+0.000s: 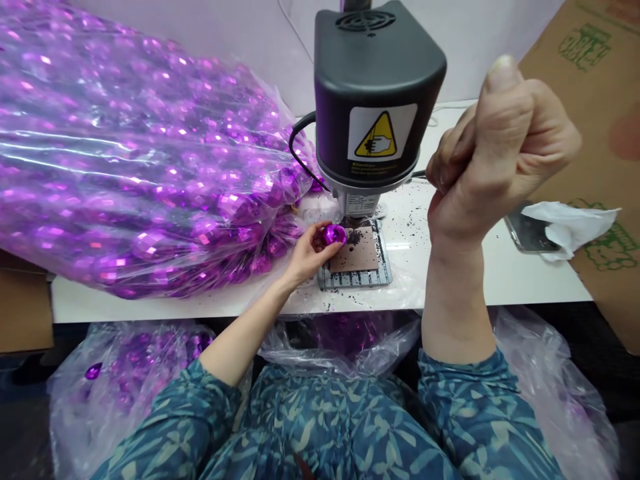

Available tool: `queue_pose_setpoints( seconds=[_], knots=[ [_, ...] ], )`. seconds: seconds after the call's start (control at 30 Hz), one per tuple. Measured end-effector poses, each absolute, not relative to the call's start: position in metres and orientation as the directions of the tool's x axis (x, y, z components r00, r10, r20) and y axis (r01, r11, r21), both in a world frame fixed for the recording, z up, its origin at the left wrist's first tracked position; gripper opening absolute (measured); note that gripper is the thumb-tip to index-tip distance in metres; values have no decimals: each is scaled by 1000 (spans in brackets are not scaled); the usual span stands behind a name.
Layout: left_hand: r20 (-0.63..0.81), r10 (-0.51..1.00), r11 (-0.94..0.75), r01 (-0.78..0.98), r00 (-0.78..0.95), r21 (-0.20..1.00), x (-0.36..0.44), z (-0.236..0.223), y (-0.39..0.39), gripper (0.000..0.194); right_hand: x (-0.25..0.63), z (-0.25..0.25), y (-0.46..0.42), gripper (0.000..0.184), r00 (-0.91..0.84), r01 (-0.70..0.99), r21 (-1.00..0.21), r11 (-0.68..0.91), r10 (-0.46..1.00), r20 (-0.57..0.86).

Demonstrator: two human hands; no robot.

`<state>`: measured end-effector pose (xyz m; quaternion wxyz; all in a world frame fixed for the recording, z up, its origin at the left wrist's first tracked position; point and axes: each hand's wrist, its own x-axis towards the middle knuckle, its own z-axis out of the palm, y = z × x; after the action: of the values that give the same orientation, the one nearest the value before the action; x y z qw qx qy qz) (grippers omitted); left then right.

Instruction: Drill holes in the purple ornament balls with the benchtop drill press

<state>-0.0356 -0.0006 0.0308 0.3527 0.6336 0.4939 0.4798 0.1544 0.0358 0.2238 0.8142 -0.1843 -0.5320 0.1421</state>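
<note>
My left hand point(313, 252) pinches a shiny purple faceted bead point(335, 235) between thumb and fingers. The bead is at the left edge of a tan square pad point(364, 255), which is strewn with dark chips and lies on a grey slotted metal base plate point(384, 279). Above it hangs the dark head of a bench drill press point(379, 87) with a yellow warning label. To the right of that head, my right hand point(500, 143) is raised in a closed fist. Whatever the fist may grip is hidden behind the fingers.
A large clear bag of purple faceted beads point(150, 160) covers the table's left side. Rightward lie a phone point(533, 230), a white tissue point(575, 220) and a cardboard box point(600, 133). Plastic bags point(135, 373) hang below the white table's front edge point(210, 308).
</note>
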Motion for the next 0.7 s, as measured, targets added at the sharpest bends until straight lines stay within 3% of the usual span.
queue_pose_setpoints(
  seconds=[0.1,0.2,0.33,0.5,0.7],
  knots=[
    [42,999,-43,35,25,998,-35,32,3,57,153,224,35,51,404,-38,-457,889,432,807],
    [-26,998,27,-14,57,1000,-33,32,4,65,152,224,35,52,408,-47,-460,887,438,801],
    [10,995,-12,26,97,1000,-31,29,4,69,151,223,36,52,409,-60,-429,901,414,813],
    [65,986,-83,113,155,990,-29,24,7,62,151,222,35,57,390,40,-474,880,423,818],
    [220,950,-290,374,220,881,-23,30,3,48,150,223,31,56,414,1,-477,879,434,800]
  ],
)
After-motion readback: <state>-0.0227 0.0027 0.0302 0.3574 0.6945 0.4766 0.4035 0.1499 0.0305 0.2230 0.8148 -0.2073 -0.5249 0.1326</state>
